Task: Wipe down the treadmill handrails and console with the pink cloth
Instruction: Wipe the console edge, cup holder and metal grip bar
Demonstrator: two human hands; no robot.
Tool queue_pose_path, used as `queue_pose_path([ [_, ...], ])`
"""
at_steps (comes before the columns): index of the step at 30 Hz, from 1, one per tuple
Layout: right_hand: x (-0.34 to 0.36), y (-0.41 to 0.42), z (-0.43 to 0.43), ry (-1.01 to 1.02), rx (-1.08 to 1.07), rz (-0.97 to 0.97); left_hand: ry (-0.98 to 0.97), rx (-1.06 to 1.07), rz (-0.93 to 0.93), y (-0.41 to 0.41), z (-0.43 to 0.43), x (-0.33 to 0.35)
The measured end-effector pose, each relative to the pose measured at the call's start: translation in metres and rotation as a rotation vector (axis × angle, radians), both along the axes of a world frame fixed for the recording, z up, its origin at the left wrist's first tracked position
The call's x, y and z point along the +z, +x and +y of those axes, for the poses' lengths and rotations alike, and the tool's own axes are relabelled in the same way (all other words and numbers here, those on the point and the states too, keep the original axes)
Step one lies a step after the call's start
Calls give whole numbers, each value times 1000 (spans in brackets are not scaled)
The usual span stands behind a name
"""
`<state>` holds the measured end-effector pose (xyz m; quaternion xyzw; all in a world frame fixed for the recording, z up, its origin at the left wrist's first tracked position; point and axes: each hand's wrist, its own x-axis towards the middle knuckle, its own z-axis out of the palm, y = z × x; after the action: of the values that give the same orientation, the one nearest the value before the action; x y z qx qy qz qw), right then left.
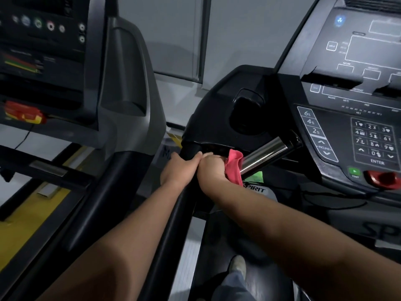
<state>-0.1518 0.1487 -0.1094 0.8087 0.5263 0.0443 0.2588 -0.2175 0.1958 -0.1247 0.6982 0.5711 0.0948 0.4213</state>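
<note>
**A:** What are the hands doing?

**B:** The left hand (pixel 180 168) is curling its fingers around the top of the black handrail (pixel 182 205), just under the dark housing. The right hand (pixel 213 168) is touching it, knuckles to knuckles, and is clenching a bunched pink cloth (pixel 235 168).

**A:** Where is the cloth sitting?

**B:** It is bulging out of the right fist and lying against the lower end of a chrome grip bar (pixel 264 155), which is slanting up toward the console (pixel 336 131).

**A:** Is any writing showing?

**B:** Yes. A strip on the console is reading "6%", "4%", "2%" and "INCLINE" between two arrows. Beside it, a keypad (pixel 374 142) is showing digits 1 to 9, then 0, with "ENTER" beneath. A green button (pixel 354 171) and a red knob (pixel 383 179) are sitting below the keypad; the green button's label is too blurred to read. Under the cloth, a "SPIRIT" logo (pixel 256 189) is showing in white on the frame
</note>
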Motion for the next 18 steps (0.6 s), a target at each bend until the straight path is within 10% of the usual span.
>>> queue_pose_path([
  [18, 53, 36, -63, -7, 458, -10, 52, 3, 58, 1, -5, 4],
])
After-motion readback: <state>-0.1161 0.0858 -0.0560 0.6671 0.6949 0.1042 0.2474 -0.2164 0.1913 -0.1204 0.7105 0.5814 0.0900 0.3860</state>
